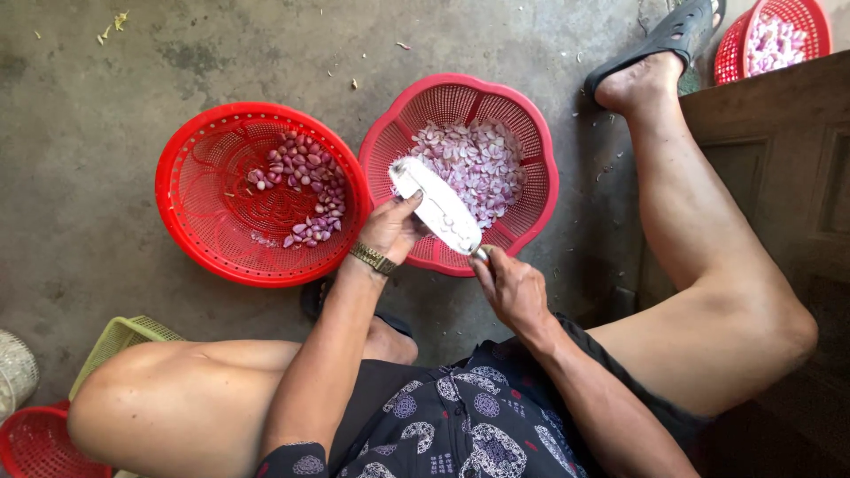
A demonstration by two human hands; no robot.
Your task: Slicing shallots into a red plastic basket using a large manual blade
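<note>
A white slicer (438, 205) is held by the left hand (390, 228) and right hand (512, 288). Many slices (474, 159) are cut; whole shallots (301, 181) are left.

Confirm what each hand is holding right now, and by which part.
Both hold one wide-bladed knife over the scalloped red basket. The right hand grips its handle end; the left hand pinches the blade's lower edge near the middle.

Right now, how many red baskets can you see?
4. One red basket on the floor at left, a scalloped red basket beside it, another at the top right corner, and one at the bottom left, partly cut off. More may be out of view.
</note>
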